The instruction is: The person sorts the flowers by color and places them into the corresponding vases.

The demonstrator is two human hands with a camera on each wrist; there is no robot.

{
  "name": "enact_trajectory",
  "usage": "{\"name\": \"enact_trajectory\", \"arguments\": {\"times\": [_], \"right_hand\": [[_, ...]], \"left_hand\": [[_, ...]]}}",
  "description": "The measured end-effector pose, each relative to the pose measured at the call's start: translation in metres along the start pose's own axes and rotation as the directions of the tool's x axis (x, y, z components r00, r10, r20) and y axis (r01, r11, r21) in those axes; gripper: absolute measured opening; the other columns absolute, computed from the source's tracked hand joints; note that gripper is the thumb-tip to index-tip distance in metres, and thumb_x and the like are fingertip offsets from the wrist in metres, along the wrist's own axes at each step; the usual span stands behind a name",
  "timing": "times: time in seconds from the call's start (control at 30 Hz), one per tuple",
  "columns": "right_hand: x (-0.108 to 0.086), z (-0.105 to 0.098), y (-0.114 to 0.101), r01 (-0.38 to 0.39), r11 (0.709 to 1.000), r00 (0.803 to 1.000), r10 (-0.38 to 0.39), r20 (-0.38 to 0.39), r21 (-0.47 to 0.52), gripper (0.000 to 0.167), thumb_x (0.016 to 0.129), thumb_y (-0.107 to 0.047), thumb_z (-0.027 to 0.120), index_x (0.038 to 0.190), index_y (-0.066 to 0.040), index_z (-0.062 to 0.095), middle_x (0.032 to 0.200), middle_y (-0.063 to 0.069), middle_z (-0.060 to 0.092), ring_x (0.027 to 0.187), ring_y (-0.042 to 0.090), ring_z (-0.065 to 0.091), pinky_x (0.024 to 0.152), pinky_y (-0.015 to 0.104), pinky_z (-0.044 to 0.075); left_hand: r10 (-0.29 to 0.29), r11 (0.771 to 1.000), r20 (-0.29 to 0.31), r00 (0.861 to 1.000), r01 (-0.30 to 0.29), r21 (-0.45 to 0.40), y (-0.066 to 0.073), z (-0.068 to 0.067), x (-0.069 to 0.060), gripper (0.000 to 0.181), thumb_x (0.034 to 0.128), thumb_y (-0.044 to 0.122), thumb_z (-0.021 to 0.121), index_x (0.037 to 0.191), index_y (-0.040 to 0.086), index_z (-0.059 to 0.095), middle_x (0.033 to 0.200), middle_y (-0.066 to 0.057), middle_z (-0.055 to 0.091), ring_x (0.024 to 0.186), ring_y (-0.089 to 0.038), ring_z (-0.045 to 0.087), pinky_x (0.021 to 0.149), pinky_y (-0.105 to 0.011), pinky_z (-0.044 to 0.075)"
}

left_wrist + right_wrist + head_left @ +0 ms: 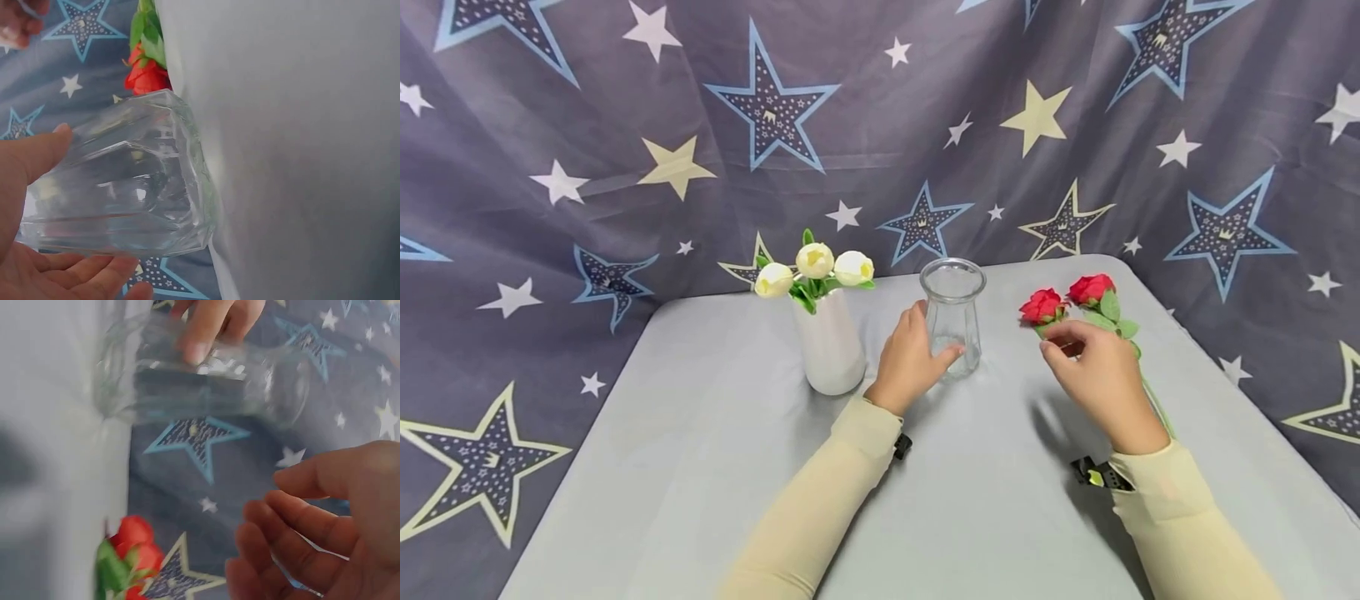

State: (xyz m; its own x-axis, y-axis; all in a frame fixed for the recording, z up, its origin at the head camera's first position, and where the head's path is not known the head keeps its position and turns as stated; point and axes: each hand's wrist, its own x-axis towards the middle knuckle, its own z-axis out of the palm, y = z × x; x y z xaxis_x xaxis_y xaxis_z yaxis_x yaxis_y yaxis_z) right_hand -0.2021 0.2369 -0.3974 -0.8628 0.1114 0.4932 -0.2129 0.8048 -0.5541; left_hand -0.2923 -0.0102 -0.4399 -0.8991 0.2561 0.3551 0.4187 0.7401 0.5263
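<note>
A clear glass vase stands upright on the table, right of centre. My left hand reaches round its left side, the thumb in front and the fingers along the side and back. From the left wrist, that hand frames the faceted glass between thumb and fingers. Two red roses with green leaves lie at the table's right. Just in front of the blooms hovers my right hand, its fingers loosely bent with nothing between them. The right wrist view also shows this hand holding nothing.
A white vase with several cream-white tulips stands left of the glass vase. The table has a pale grey cover. Behind it hangs a dark curtain patterned with stars.
</note>
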Motion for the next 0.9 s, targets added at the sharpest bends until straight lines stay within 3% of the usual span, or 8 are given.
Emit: {"name": "enact_trajectory", "arguments": {"times": [0.23, 0.53, 0.9], "right_hand": [[-0.002, 0.003, 0.029, -0.099, 0.995, 0.994, 0.100, 0.038, -0.016, 0.016, 0.092, -0.020, 0.069, 0.103, -0.013, 0.079, 0.090, 0.005, 0.079, 0.078, 0.024, 0.072, 0.072, 0.037, 0.049], [-0.006, -0.006, 0.054, -0.216, 0.971, 0.968, 0.227, 0.105, -0.102, 0.027, 0.092, -0.025, 0.069, 0.109, -0.006, 0.077, 0.096, 0.013, 0.078, 0.086, 0.032, 0.070, 0.075, 0.048, 0.050], [-0.008, -0.011, 0.073, -0.263, 0.950, 0.938, 0.292, 0.186, -0.166, 0.034, 0.092, -0.029, 0.074, 0.110, -0.001, 0.076, 0.099, 0.017, 0.076, 0.090, 0.036, 0.068, 0.072, 0.046, 0.049]], "left_hand": [[-0.009, 1.000, -0.017, 1.000, 0.009, -0.005, -0.003, 0.003, -0.001, 0.091, 0.0869, 0.050, 0.082, 0.152, 0.003, 0.040, 0.144, -0.016, 0.055, 0.124, -0.032, 0.063, 0.101, -0.047, 0.053], [0.008, 1.000, -0.020, 1.000, -0.009, -0.018, -0.005, 0.004, 0.002, 0.086, 0.0854, 0.051, 0.083, 0.147, 0.005, 0.044, 0.135, -0.013, 0.057, 0.118, -0.030, 0.064, 0.097, -0.047, 0.054], [0.011, 0.999, -0.003, 1.000, -0.011, 0.043, -0.003, -0.001, 0.000, 0.091, 0.0853, 0.054, 0.082, 0.149, 0.003, 0.042, 0.138, -0.015, 0.057, 0.111, -0.032, 0.067, 0.089, -0.047, 0.057]]}}
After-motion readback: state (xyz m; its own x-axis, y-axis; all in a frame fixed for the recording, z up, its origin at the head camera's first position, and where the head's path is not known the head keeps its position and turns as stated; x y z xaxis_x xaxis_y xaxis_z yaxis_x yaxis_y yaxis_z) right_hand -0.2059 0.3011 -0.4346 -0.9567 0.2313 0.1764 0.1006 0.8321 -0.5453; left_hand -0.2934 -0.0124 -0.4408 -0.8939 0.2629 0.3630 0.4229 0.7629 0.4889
